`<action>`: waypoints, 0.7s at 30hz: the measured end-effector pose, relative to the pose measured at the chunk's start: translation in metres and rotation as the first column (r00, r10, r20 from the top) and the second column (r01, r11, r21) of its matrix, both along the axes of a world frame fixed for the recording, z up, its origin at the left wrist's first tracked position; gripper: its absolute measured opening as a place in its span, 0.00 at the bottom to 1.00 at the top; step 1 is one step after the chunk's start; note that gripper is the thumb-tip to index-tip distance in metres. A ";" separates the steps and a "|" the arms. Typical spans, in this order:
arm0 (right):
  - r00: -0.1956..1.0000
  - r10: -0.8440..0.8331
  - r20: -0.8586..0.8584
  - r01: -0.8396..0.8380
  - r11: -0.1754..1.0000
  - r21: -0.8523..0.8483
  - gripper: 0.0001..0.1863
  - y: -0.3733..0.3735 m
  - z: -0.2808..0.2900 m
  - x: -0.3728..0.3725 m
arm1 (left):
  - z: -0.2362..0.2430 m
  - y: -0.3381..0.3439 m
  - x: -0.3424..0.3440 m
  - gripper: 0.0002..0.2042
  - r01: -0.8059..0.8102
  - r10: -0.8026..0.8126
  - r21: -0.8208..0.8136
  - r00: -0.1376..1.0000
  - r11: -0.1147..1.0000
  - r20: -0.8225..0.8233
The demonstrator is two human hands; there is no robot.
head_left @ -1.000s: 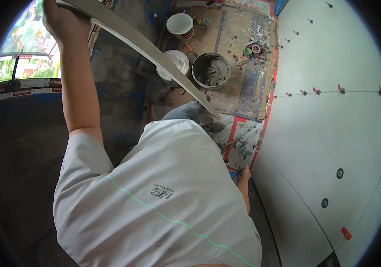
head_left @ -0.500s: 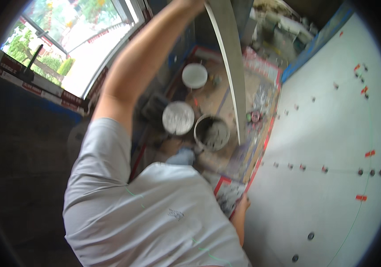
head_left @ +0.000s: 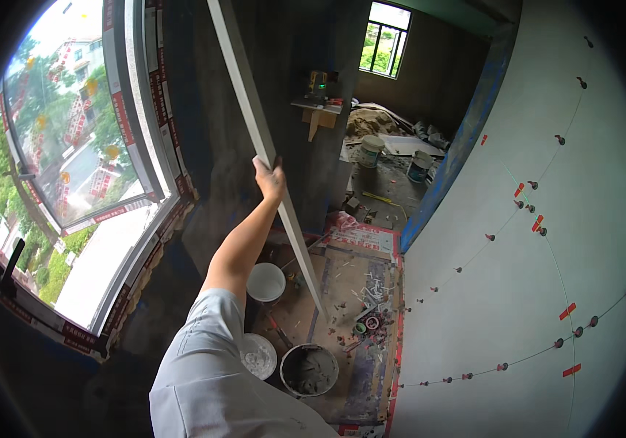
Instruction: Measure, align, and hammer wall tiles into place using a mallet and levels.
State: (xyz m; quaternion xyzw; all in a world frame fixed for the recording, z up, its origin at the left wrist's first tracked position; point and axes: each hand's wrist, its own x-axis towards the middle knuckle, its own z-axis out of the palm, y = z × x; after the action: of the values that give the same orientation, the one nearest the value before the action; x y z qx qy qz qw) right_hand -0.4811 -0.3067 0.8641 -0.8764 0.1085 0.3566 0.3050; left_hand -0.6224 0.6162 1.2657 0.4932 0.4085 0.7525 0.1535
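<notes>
Gripping the long pale straightedge (head_left: 254, 124) around its middle, our left hand (head_left: 269, 177) closes round it, holding it tilted above the floor's buckets; it looks stiff, light, unwieldy, so a middle grip balances it

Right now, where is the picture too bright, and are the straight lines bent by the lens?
Head view: the big window is overexposed, its sky washed out; the room beside it is dim. The long pale strip held by the left hand and the window frame bow toward the rim; corners are black.
</notes>
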 end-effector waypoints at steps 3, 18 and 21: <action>0.998 -0.054 -0.020 0.054 0.999 -0.002 0.37 0.020 0.009 -0.004 | -0.037 0.041 -0.009 0.19 -0.076 0.075 -0.081 0.997 0.994 -0.017; 0.855 -0.332 0.399 0.430 0.884 -0.186 0.26 -0.042 -0.008 -0.024 | -0.201 0.144 -0.069 0.18 -0.389 0.290 -0.220 0.880 0.895 -0.377; 0.825 -0.406 0.393 0.501 0.848 -0.174 0.22 -0.045 0.012 -0.052 | -0.188 0.132 -0.052 0.12 0.043 -0.037 -0.356 0.999 0.934 0.024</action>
State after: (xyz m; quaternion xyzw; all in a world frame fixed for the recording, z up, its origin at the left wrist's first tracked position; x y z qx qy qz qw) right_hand -0.5331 -0.3519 0.8765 -0.9059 0.3086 0.0972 0.2733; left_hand -0.6742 0.7478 1.0776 0.4592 0.5266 0.6668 0.2592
